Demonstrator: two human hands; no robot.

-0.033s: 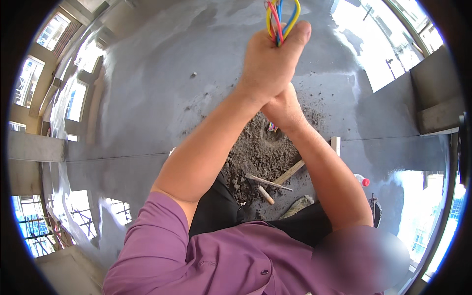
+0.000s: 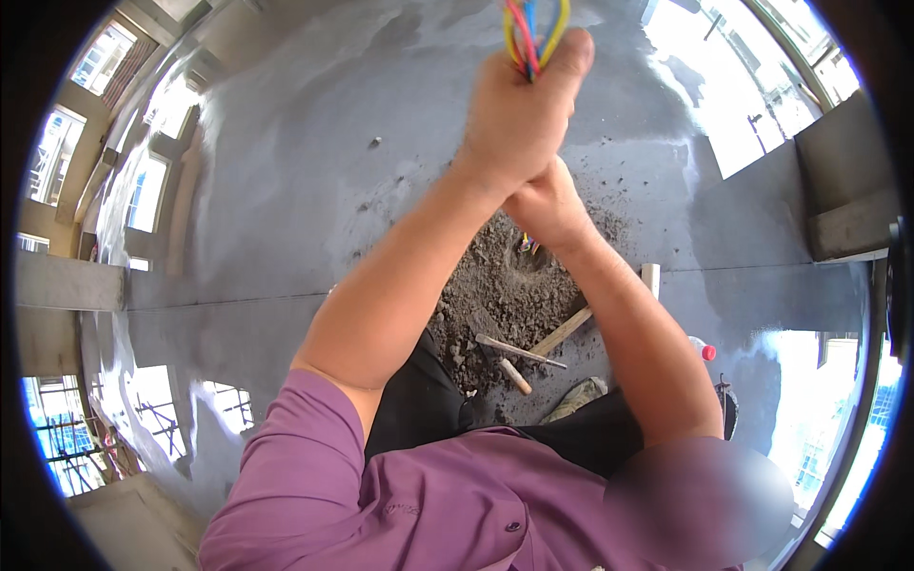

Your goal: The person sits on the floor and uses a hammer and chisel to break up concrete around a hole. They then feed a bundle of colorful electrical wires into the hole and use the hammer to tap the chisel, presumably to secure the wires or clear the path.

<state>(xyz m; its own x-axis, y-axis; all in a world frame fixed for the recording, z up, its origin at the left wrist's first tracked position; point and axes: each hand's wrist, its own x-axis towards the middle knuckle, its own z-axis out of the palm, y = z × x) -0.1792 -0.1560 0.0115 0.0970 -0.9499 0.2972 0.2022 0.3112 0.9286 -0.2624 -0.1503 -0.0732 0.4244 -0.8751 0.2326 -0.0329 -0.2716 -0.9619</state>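
My left hand [image 2: 519, 114] is closed around a bundle of electrical wires [image 2: 529, 43], red, blue and yellow. The wires bend into loops above the thumb and run out of view at the top edge. Just below, my right hand [image 2: 550, 207] is closed too, pressed against the left wrist. Its fingers are largely hidden, but the wires appear to run through it. Beneath the hands, coloured wires come up from a hole [image 2: 526, 246] in a heap of loose grey rubble [image 2: 486, 305].
A thin metal chisel [image 2: 519, 351], a short wooden-handled tool [image 2: 515, 376] and a wooden stick [image 2: 562, 333] lie at the near side of the rubble. A shoe [image 2: 576, 398] is close by. Right of my forearm stands a red-capped bottle [image 2: 703, 348]. Grey concrete floor [image 2: 286, 190] surrounds everything.
Both hands have shifted slightly up and to the left, carrying the wires along. More of the wires' looped tops is now cut off by the upper edge.
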